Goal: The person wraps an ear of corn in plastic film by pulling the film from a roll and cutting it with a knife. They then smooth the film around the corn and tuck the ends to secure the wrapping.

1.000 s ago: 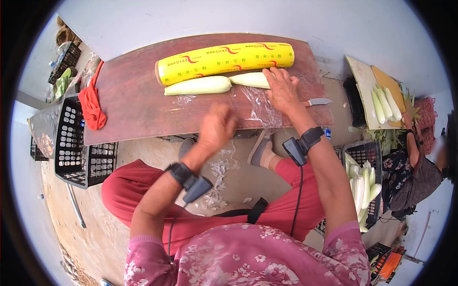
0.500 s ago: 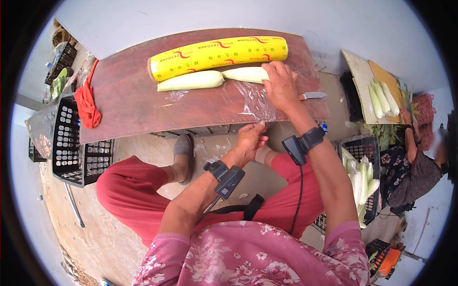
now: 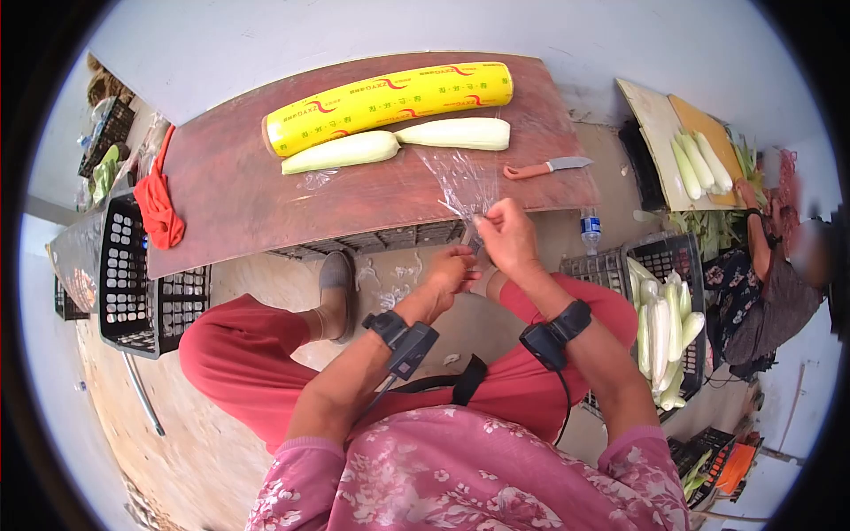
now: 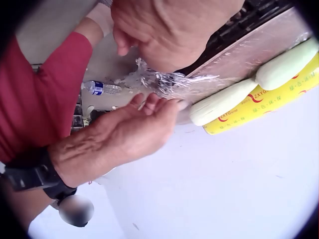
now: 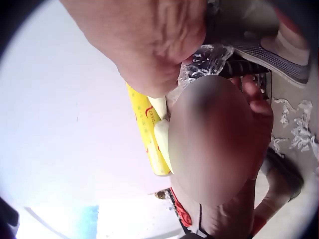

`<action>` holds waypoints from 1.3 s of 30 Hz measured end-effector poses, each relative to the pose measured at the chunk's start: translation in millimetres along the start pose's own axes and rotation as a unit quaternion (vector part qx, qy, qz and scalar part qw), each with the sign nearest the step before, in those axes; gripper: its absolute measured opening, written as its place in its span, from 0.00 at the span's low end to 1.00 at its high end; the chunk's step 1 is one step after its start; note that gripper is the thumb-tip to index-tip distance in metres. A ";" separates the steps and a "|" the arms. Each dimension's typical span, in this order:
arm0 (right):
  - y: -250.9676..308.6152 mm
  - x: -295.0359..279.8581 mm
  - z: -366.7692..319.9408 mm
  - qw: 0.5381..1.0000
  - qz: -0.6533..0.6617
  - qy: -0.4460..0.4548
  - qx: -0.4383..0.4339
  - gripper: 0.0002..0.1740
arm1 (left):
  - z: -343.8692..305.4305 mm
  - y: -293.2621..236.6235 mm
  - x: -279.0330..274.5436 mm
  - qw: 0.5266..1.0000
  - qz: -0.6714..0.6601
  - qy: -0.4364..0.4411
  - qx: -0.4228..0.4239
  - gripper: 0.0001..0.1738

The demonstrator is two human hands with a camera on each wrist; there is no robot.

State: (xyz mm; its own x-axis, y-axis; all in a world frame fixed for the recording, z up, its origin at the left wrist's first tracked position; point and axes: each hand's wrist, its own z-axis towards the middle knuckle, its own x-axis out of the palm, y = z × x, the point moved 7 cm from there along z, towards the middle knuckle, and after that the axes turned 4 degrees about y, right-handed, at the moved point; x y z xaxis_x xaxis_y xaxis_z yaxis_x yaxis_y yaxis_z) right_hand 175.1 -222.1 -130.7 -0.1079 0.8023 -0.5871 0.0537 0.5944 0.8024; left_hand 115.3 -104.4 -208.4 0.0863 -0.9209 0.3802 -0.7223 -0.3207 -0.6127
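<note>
Clear plastic film stretches from the tabletop down past its front edge and gathers into a bunch between my hands. My right hand pinches the bunch with thumb and fingertips. Just below and left of it, my left hand grips the film's lower part with curled fingers. Behind the film, two long pale green vegetables lie end to end along a yellow printed roll. The left wrist view shows the crumpled film between both hands. In the right wrist view a blur covers much of the left hand.
A knife with an orange-brown handle lies right on the wooden tabletop. An orange-red cloth hangs over its left end by a black crate. Pale vegetables fill a crate at right, near a water bottle and another person.
My right hand has left the right-hand vegetable and come down to the film at the table's front edge. My left hand first swept right to the film, then shifted slightly down.
</note>
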 end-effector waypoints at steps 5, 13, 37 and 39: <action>-64.5 2.3 -14.9 0.930 0.285 0.020 0.232 0.28 | -22.9 -68.0 -35.0 0.938 0.227 -0.107 0.240 0.10; -88.0 30.3 -1.6 0.903 0.310 0.166 0.248 0.20 | -43.7 -142.6 -9.3 0.670 0.611 -0.141 0.398 0.13; -86.3 9.1 -23.3 0.908 0.257 0.176 0.279 0.10 | -62.0 -125.0 -6.8 0.563 0.624 -0.106 0.532 0.03; -86.7 8.0 -24.0 0.906 0.260 0.188 0.274 0.11 | -67.3 -117.8 -15.5 0.574 0.614 -0.131 0.526 0.04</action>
State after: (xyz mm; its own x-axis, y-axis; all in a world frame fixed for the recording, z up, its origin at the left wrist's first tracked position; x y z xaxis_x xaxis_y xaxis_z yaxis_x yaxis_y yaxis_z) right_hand 145.8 -268.5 -202.4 -0.2517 0.9677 0.0165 0.6690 0.1617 0.7255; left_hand 153.0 -37.4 -95.5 0.1547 -0.5530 -0.8187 0.4533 0.7760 -0.4385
